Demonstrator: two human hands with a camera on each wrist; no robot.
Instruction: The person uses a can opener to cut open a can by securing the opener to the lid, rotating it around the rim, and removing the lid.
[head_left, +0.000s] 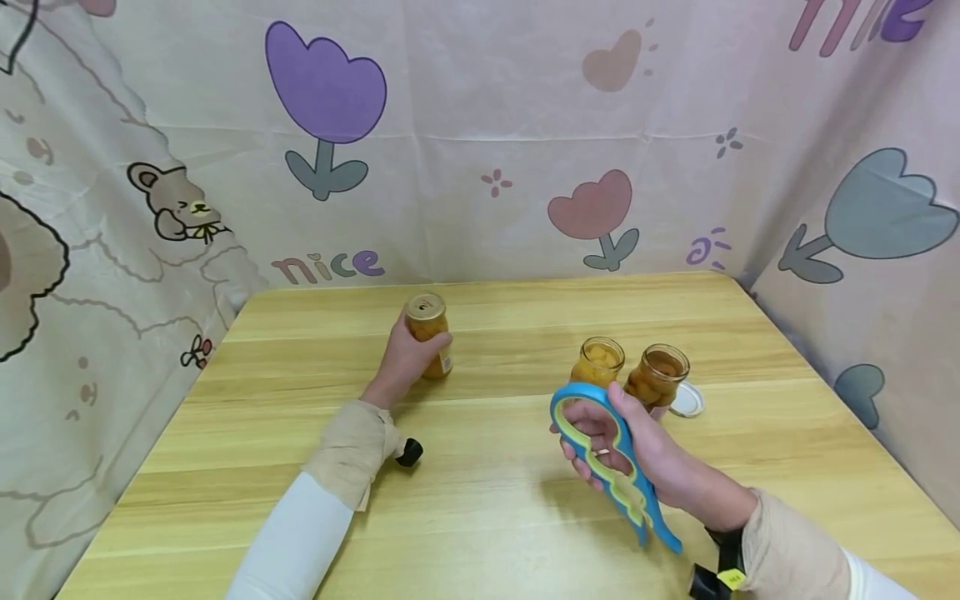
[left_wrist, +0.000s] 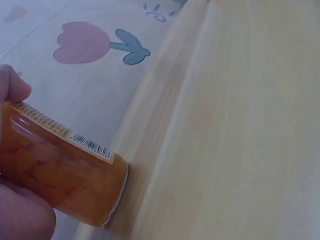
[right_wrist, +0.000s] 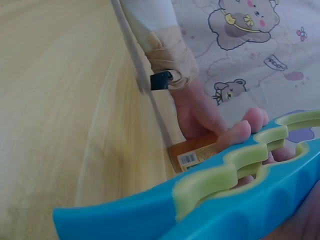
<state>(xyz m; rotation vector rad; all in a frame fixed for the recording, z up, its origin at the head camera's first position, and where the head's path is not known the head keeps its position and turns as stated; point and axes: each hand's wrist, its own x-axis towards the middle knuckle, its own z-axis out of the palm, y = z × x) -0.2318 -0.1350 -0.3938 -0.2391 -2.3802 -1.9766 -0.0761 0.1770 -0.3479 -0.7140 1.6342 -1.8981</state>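
My left hand grips a closed glass jar of orange fruit pieces with a gold lid, held upright at the table's far left. Its barcode label and base show in the left wrist view, where the jar has thumb and fingers around it. In my right hand is a blue and yellow-green jar opener, its toothed loop toward the back and handle ends toward me. Behind that hand stand two lidless glass jars, one with yellow fruit, the other with darker amber contents.
A white lid lies on the wooden table beside the amber jar. A printed curtain hangs along the table's back and sides. Both wrists carry small black cameras.
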